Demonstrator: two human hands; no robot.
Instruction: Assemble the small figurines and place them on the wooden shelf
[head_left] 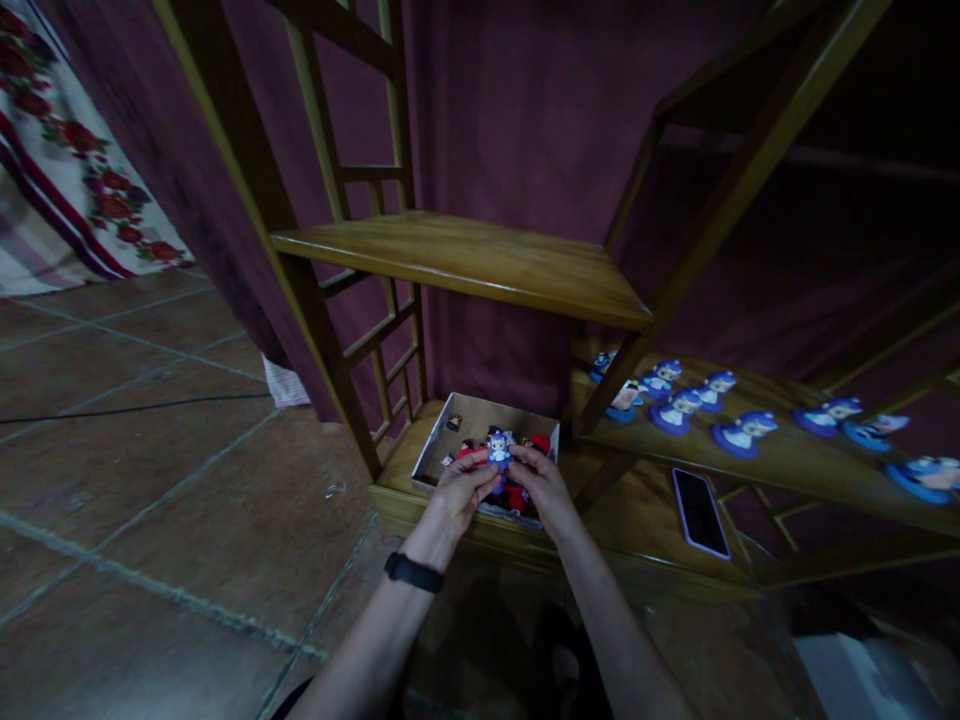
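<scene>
Both my hands hold one small figurine (498, 447) with purple hair, a pale body and a purple base, upright over a shallow cardboard box (426, 462). My left hand (461, 490) pinches it from the left, with a black band on that wrist. From the right, the fingers of my right hand (541, 482) close on it. Inside the box lie more small figures, among them a red one (538, 442) and a small brown-and-dark one (454, 422) near the back left corner. My hands hide part of the box's contents.
Several purple-haired figurines (677, 408) and blue-based figurines (930, 476) stand on the shelf to the right. A phone (700, 512) lies on the lower board. Above the box is a wooden shelf (465, 255), with an upright post (259, 200) at left. A cable (135, 408) crosses the tiled floor.
</scene>
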